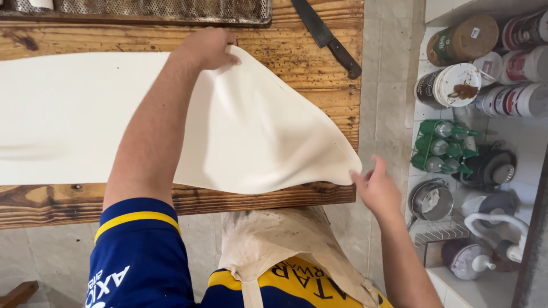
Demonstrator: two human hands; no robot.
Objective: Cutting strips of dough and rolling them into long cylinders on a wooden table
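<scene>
The smooth, pale dough sheet (85,120) lay draped along the rough wooden table (302,57), its end lifted clear because the left hand (208,48) pinched the far corner and the right hand (377,188) gripped the near one, beside a dark-handled knife (326,37).

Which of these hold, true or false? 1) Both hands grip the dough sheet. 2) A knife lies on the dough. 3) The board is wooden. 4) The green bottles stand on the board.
1) True: the left hand pinches the far corner of the dough sheet, the right hand the near corner.
2) False: the knife lies on bare board, clear of the dough.
3) True: the wooden board shows grain.
4) False: the green bottles sit in a rack off to the right, below the board.
</scene>
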